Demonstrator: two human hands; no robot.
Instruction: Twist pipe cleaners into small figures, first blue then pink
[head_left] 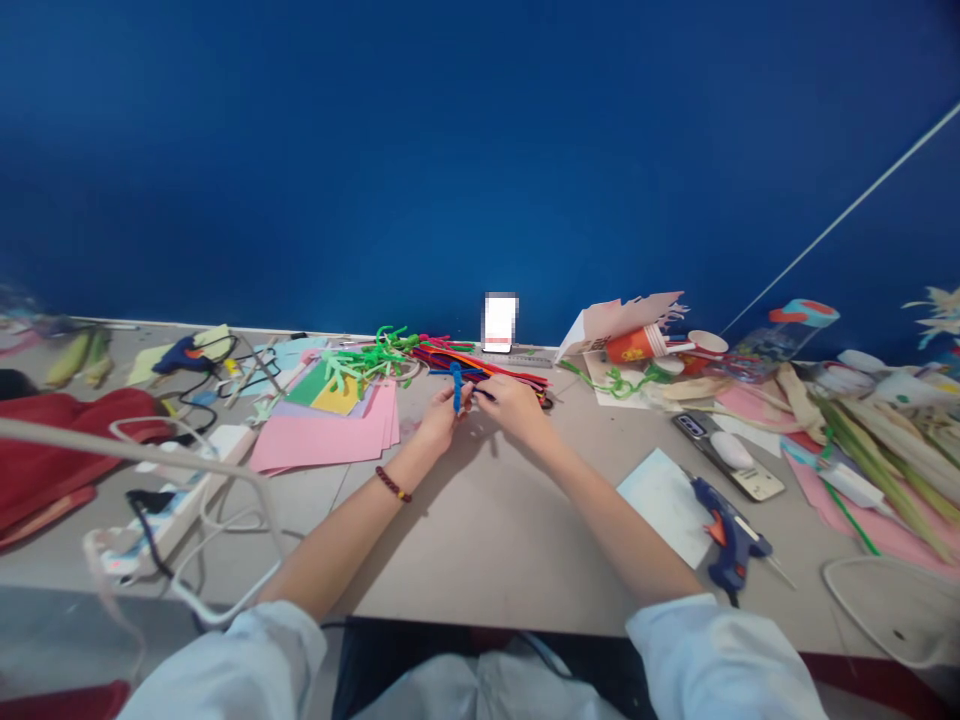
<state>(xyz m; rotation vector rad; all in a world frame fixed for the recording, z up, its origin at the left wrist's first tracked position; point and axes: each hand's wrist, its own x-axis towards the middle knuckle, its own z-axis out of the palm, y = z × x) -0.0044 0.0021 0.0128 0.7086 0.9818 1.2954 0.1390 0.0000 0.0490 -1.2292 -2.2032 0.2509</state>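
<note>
Just beyond the left hand (439,422), which grips a craft piece (457,386), I see a bundle of stems (480,366), a phone (499,320) behind it. Left of the grip lie layered paper sheets (322,440), then a power strip (187,503); well to its right, a glue gun (739,547), paper cups (634,346) farther back.

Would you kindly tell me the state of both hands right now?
Left hand: closed, holding a blue, fuzzy pipe-cleaner strip.
Right hand: closed, apparently pinching a thin, dark strip, too blurred to identify.
</note>
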